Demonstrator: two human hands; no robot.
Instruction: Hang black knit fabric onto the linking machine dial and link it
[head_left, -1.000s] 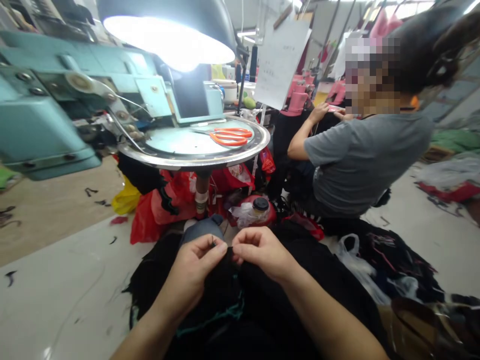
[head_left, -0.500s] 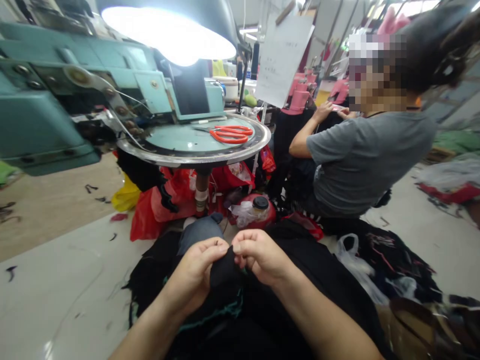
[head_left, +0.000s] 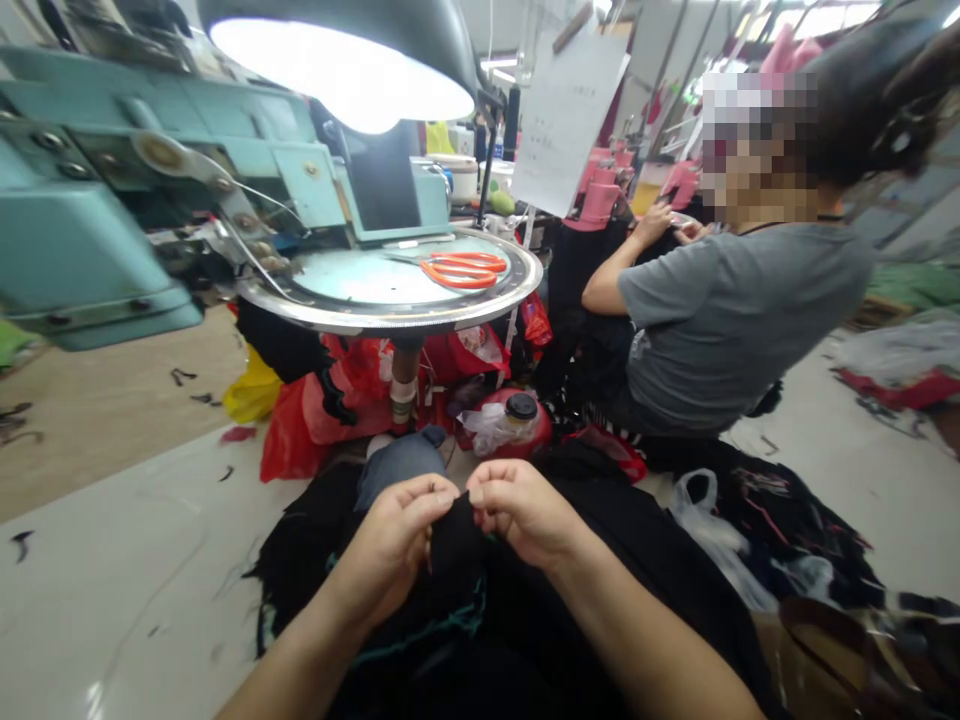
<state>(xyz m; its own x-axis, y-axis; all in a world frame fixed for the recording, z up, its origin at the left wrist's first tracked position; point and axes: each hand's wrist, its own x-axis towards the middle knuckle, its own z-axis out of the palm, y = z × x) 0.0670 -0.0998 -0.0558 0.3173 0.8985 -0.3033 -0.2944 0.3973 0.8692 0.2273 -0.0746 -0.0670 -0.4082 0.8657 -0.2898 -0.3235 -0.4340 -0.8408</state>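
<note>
Black fabric (head_left: 455,550) hangs from between my hands over the dark cloth on my lap, with teal thread along part of it. My left hand (head_left: 401,535) pinches its upper edge between thumb and forefinger. Close beside it, my right hand (head_left: 521,510) pinches the same edge, fingers curled in. A small gap parts the two sets of fingertips. Where the cloth lies inside the fingers is hidden.
Ahead stands a green machine (head_left: 300,180) with a round metal-rimmed plate (head_left: 337,318); red-handled scissors (head_left: 465,268) lie on it. A lit lamp (head_left: 337,70) hangs above. At right a person in a grey shirt (head_left: 750,310) works. Red bags (head_left: 307,425) sit below.
My hands stay almost in place, both still pinching the black fabric; the fingertips shift slightly. The co-worker's hands move a little.
</note>
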